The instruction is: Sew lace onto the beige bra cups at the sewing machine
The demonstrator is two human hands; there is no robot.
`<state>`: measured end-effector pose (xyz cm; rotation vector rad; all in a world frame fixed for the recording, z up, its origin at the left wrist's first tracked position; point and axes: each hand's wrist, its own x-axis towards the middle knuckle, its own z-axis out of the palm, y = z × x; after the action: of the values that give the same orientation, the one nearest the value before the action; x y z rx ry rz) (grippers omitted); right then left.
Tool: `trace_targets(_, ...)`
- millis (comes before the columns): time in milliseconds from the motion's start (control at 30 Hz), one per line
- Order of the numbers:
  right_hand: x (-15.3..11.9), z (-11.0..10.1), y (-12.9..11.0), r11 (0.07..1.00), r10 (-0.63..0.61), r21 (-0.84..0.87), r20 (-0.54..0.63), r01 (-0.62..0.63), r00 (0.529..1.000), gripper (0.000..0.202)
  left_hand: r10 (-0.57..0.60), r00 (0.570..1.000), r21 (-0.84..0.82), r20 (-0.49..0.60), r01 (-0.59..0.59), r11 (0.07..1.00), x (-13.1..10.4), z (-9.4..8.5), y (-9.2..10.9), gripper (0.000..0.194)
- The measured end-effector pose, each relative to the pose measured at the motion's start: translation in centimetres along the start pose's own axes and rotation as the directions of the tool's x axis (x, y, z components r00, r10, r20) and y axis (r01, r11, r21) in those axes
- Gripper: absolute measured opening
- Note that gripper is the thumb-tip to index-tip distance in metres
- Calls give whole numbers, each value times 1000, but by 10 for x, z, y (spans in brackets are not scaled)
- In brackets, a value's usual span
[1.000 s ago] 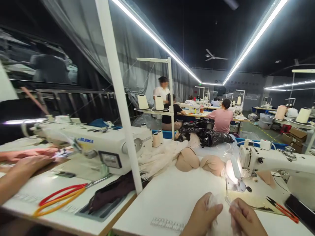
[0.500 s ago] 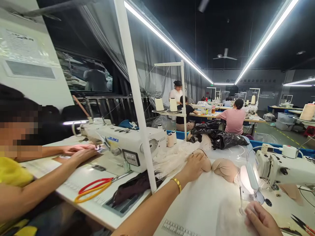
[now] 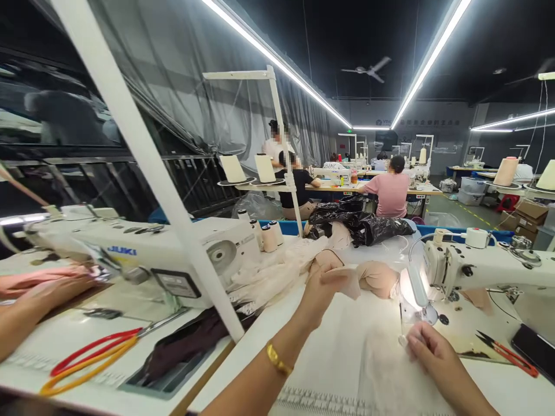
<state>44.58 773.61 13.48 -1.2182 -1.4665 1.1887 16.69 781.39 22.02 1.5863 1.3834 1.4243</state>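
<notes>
Right hand [image 3: 427, 348] is pinching sheer fabric [image 3: 384, 370], probably so it won't slide. Left hand [image 3: 323, 284] grips a beige piece [image 3: 352, 285] by the cups [image 3: 378, 278], handily within reach.

I can't make out all the fingers of the left hand [image 3: 318, 289] at the beige cloth [image 3: 350, 283]. My right edge crops the black phone [image 3: 536, 345]; my left, a co-worker's forearm [image 3: 19, 320]. The wall lettering [image 3: 427, 122] mostly blurs.

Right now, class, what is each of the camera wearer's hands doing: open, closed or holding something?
Left hand: closed, holding a beige fabric piece.
Right hand: closed, pinching sheer pale fabric.
</notes>
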Motion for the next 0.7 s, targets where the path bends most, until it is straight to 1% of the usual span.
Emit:
trace_targets(67, -2, -1, -8, 999, 29, 19, 1, -29, 1000, 46, -117, 990, -148, 79, 127, 981, -22, 12, 6, 32)
trace_targets(133, -4, -2, -15, 998, 52, 38, 7, -53, 999, 43, -200, 970, -228, 135, 227, 947, -43, 24, 11, 39)
trace_targets(233, -6, -5, -23, 994, 60, 86, 22, -62, 998, 45, -294, 930, -304, 221, 352, 885, -69, 39, 16, 38)
trace_targets(300, -6, -6, -27, 992, 57, 111, 19, -59, 998, 48, -334, 905, -343, 264, 412, 844, -82, 46, 20, 36)
trace_targets(367, -7, -7, -29, 992, 49, 119, 9, -50, 999, 53, -350, 897, -353, 271, 431, 830, -92, 50, 22, 33)
trace_targets(500, -8, -6, -28, 992, 29, 120, 0, -28, 1000, 62, -340, 906, -317, 251, 409, 856, -103, 56, 22, 30)
trace_targets(600, -8, -4, -25, 996, 4, 92, 24, -7, 1000, 57, -346, 917, -301, 200, 394, 869, -104, 66, 16, 33)
trace_targets(700, -8, -3, -22, 996, -14, 84, 30, 11, 999, 53, -361, 918, -258, 164, 393, 883, -104, 77, 4, 37)
